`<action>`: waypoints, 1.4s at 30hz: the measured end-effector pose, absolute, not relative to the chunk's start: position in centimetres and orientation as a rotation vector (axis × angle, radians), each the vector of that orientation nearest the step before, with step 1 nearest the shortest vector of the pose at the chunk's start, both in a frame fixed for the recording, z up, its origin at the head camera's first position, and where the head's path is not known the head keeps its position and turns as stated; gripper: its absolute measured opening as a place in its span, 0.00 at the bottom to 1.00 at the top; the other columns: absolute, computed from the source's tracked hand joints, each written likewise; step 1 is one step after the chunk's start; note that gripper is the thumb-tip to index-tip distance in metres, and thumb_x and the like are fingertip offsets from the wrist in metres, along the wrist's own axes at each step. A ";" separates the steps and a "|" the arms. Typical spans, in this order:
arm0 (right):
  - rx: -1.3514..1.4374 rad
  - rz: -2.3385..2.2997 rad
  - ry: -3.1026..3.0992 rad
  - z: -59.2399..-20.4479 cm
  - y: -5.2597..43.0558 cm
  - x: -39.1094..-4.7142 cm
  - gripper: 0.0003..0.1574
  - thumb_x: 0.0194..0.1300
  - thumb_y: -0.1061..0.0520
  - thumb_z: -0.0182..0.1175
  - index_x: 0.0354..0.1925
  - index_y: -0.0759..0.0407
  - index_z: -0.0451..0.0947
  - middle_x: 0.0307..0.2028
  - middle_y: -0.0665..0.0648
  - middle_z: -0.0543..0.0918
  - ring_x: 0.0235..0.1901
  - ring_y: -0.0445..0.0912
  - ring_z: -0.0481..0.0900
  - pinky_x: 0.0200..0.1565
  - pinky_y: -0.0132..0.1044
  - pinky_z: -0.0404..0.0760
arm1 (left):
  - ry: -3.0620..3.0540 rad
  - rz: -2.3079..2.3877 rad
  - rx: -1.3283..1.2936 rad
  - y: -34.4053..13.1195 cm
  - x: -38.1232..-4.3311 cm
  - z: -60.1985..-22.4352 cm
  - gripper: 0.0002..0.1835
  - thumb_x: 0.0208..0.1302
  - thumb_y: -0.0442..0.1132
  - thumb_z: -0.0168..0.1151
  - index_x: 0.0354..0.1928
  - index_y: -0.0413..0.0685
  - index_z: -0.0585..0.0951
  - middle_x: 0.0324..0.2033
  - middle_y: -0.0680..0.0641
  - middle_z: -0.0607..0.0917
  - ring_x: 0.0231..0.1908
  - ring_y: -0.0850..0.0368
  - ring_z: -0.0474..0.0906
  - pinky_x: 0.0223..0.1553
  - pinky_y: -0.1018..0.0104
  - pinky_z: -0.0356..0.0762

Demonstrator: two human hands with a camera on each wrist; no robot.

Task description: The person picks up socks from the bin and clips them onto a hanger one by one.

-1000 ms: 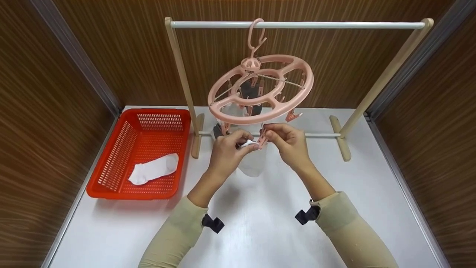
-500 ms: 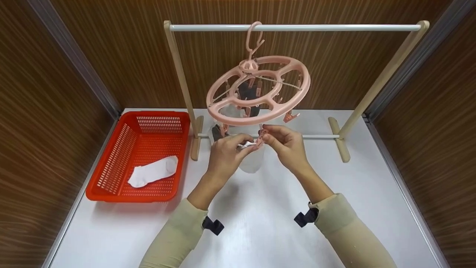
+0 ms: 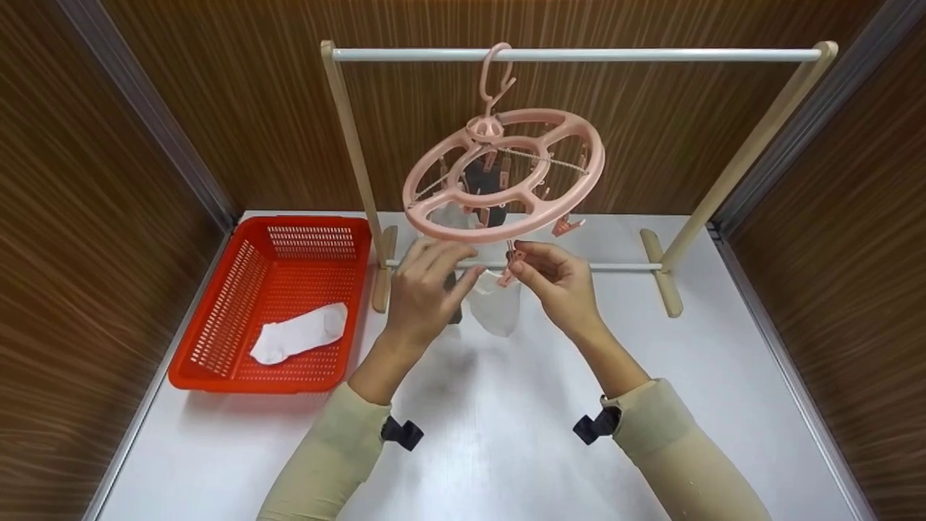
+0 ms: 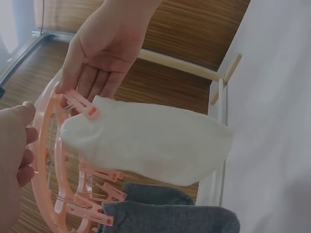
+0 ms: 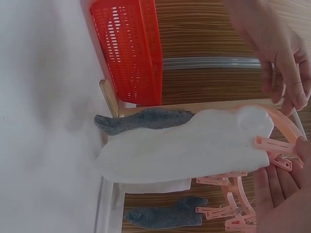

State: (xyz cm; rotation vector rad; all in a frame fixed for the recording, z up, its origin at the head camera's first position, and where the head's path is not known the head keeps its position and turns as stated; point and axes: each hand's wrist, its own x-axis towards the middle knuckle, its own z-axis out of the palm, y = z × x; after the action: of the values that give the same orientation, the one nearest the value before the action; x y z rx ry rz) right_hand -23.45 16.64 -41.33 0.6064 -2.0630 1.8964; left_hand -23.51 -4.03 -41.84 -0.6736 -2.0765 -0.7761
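Observation:
A white sock (image 5: 180,150) hangs from a pink clothes peg (image 4: 83,104) at the near rim of a round pink drying hanger (image 3: 485,233). My right hand (image 3: 561,284) pinches this peg between thumb and fingers; in the left wrist view that hand (image 4: 104,53) has its thumb at the peg's upper end. My left hand (image 3: 427,289) holds nothing, its fingers loose beside the sock and below the hanger's rim. Grey socks (image 4: 170,216) hang from other pegs behind the white one. Another white sock (image 3: 300,333) lies inside the red basket (image 3: 268,383).
The hanger hooks over the white bar (image 3: 651,54) of a rack with wooden legs (image 3: 745,152). Its lower rail (image 3: 622,267) runs behind the hands. White tabletop (image 3: 521,449) stretches in front, with wood-patterned walls (image 3: 217,87) on three sides.
My left hand has let go of the white sock's edge and moved left. The sock now hangs by the peg. My right hand has stayed at the peg.

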 end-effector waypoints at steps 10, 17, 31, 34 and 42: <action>0.613 1.906 -2.055 -41.4 16.5 -23.5 0.16 0.64 0.70 0.63 0.50 0.78 0.79 0.44 0.73 0.85 0.44 0.48 0.87 0.47 0.32 0.85 | -2.239 -0.427 -0.801 -3.5 -24.9 -40.7 0.31 0.67 0.42 0.66 0.71 0.53 0.71 0.70 0.46 0.71 0.72 0.46 0.64 0.73 0.52 0.59; 0.627 1.881 -2.100 -41.5 16.5 -23.4 0.17 0.65 0.69 0.64 0.51 0.77 0.79 0.44 0.71 0.85 0.44 0.49 0.87 0.47 0.32 0.84 | -2.275 -0.329 -0.782 -3.7 -25.6 -40.7 0.30 0.67 0.34 0.64 0.70 0.54 0.72 0.67 0.47 0.74 0.69 0.48 0.69 0.71 0.56 0.62; 0.673 1.377 -1.993 -42.3 18.5 -23.8 0.20 0.54 0.73 0.70 0.48 0.73 0.82 0.45 0.66 0.87 0.44 0.60 0.86 0.48 0.43 0.85 | -2.210 -0.439 -0.795 -4.4 -26.1 -41.1 0.23 0.68 0.31 0.61 0.64 0.56 0.79 0.63 0.48 0.80 0.65 0.49 0.74 0.66 0.51 0.70; 0.658 1.154 -1.911 -42.6 19.6 -24.7 0.18 0.53 0.70 0.71 0.45 0.66 0.85 0.45 0.60 0.89 0.45 0.55 0.87 0.52 0.36 0.83 | -2.197 -0.443 -0.792 -4.6 -26.3 -41.1 0.24 0.68 0.32 0.62 0.64 0.56 0.79 0.63 0.48 0.80 0.65 0.49 0.74 0.66 0.49 0.70; 0.723 0.797 -1.863 -40.1 22.4 -27.4 0.25 0.61 0.70 0.64 0.57 0.58 0.81 0.62 0.60 0.79 0.65 0.57 0.73 0.67 0.45 0.71 | -2.237 -0.404 -0.770 -5.2 -26.1 -40.8 0.24 0.68 0.29 0.61 0.64 0.57 0.79 0.64 0.49 0.79 0.66 0.48 0.73 0.68 0.49 0.68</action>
State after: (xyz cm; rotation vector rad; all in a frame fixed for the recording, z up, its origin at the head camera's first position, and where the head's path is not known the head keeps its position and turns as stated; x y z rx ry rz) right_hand -27.37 22.38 -40.11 0.7235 -1.8631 0.7968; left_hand -26.06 -5.17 -40.76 -0.7703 -2.2367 -0.4040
